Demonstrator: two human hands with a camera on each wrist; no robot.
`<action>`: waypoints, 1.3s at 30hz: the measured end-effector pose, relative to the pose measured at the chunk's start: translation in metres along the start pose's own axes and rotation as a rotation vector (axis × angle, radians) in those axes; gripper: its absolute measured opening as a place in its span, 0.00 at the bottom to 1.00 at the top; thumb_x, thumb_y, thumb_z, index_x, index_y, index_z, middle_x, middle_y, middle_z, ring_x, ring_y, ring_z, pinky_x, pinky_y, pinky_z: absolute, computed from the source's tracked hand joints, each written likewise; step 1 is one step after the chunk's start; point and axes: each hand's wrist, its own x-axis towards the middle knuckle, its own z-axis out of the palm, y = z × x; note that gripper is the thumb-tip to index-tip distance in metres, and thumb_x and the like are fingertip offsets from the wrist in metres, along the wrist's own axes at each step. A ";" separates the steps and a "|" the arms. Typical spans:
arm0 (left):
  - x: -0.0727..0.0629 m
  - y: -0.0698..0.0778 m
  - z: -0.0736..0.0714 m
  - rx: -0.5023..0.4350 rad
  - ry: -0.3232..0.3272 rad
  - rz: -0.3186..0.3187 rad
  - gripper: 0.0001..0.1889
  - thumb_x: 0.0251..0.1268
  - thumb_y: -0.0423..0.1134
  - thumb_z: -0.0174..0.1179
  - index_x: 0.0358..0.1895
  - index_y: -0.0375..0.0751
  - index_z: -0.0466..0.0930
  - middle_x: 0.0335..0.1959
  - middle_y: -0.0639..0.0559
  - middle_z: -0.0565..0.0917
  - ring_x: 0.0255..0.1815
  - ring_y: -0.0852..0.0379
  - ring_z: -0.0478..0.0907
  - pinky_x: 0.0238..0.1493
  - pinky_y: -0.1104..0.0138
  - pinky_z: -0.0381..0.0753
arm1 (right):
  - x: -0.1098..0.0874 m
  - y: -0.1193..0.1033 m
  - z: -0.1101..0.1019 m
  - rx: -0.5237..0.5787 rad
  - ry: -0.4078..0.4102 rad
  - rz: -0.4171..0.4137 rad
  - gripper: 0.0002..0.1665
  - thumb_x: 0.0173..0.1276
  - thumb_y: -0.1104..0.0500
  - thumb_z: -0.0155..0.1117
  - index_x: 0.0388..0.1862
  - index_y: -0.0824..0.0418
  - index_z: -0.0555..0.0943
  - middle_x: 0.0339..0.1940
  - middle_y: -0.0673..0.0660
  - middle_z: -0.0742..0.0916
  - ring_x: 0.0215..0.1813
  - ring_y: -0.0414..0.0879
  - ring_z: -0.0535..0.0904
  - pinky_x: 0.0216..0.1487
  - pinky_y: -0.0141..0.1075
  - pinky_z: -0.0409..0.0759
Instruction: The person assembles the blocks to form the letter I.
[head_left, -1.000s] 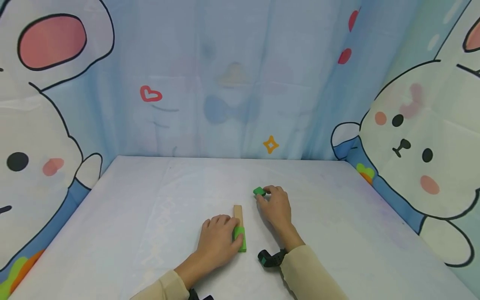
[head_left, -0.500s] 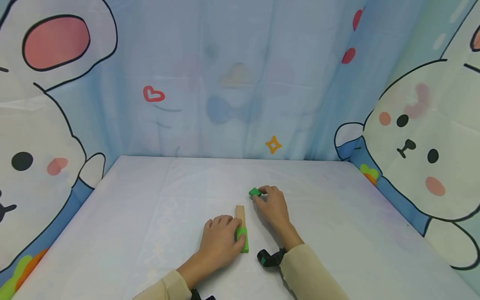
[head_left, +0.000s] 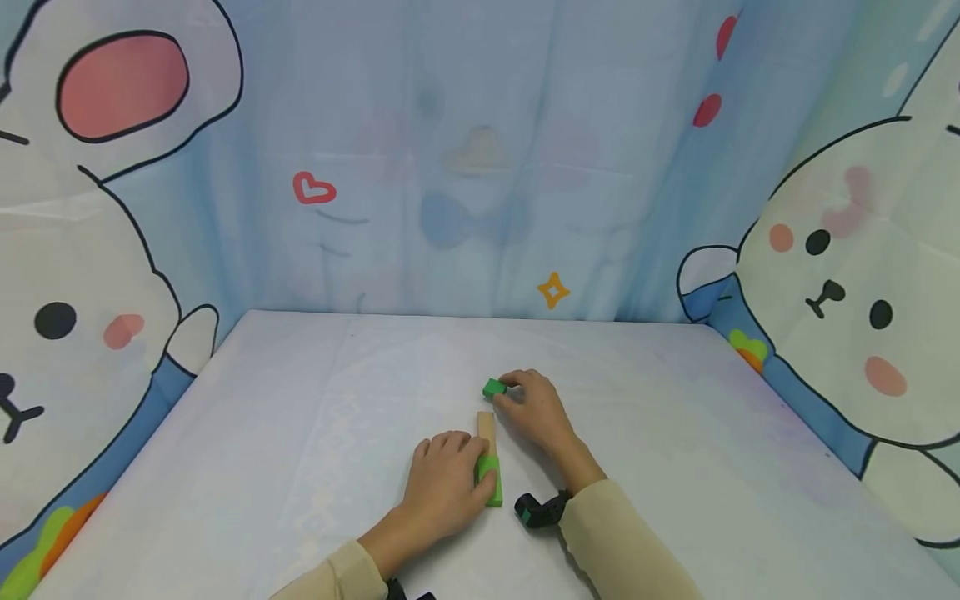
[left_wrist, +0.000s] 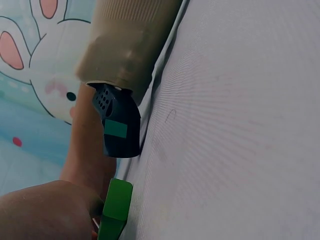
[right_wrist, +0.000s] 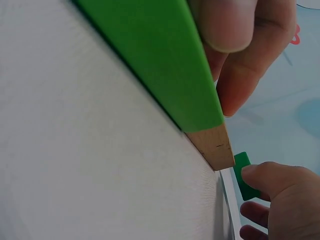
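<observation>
My right hand [head_left: 534, 410] pinches a small dark-green block [head_left: 494, 388] between thumb and fingertips, near the far end of a narrow row. That row has a bare wooden block [head_left: 487, 429] at its far end and a light-green block [head_left: 491, 482] at its near end. Along the left side of the row lies my left hand [head_left: 447, 479], its thumb and forefinger touching the light-green block. In the right wrist view the green block [right_wrist: 155, 55] and the wood [right_wrist: 215, 145] stand in line on the cloth, with the pinched dark-green block [right_wrist: 246, 175] beyond.
A white cloth covers the table [head_left: 337, 375], whose far edge meets a blue curtain [head_left: 480, 233] with cartoon rabbits on both sides. A black wrist camera [head_left: 542, 510] sits under the right sleeve [head_left: 622, 533].
My right hand has moved left with the dark-green block, bringing it over near the wooden block's far end. The left hand keeps its place against the row. The head view has shifted slightly.
</observation>
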 end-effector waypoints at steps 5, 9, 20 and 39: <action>0.000 -0.001 0.000 0.004 0.005 0.007 0.18 0.73 0.49 0.58 0.58 0.46 0.82 0.57 0.45 0.84 0.64 0.42 0.78 0.63 0.41 0.73 | 0.003 -0.003 0.000 0.003 -0.040 -0.015 0.23 0.71 0.53 0.69 0.61 0.60 0.83 0.60 0.61 0.84 0.67 0.59 0.78 0.70 0.56 0.74; 0.000 -0.002 0.000 0.011 0.002 0.005 0.18 0.73 0.49 0.57 0.58 0.47 0.82 0.57 0.46 0.83 0.64 0.43 0.77 0.63 0.41 0.73 | 0.005 -0.004 0.001 -0.011 -0.063 -0.019 0.23 0.71 0.53 0.68 0.62 0.59 0.83 0.61 0.61 0.84 0.68 0.60 0.77 0.72 0.57 0.73; 0.001 -0.003 0.003 0.025 -0.006 0.003 0.18 0.73 0.50 0.56 0.59 0.48 0.82 0.57 0.46 0.83 0.64 0.43 0.77 0.63 0.42 0.73 | 0.008 -0.002 0.003 -0.048 -0.127 -0.061 0.22 0.72 0.52 0.69 0.63 0.55 0.84 0.65 0.63 0.82 0.70 0.62 0.74 0.71 0.59 0.72; 0.001 -0.001 0.003 0.027 -0.001 -0.004 0.17 0.73 0.50 0.57 0.57 0.48 0.82 0.57 0.46 0.84 0.64 0.43 0.77 0.63 0.42 0.73 | 0.009 -0.007 0.004 -0.124 -0.158 -0.036 0.23 0.73 0.54 0.68 0.66 0.53 0.82 0.66 0.62 0.80 0.72 0.61 0.72 0.72 0.59 0.72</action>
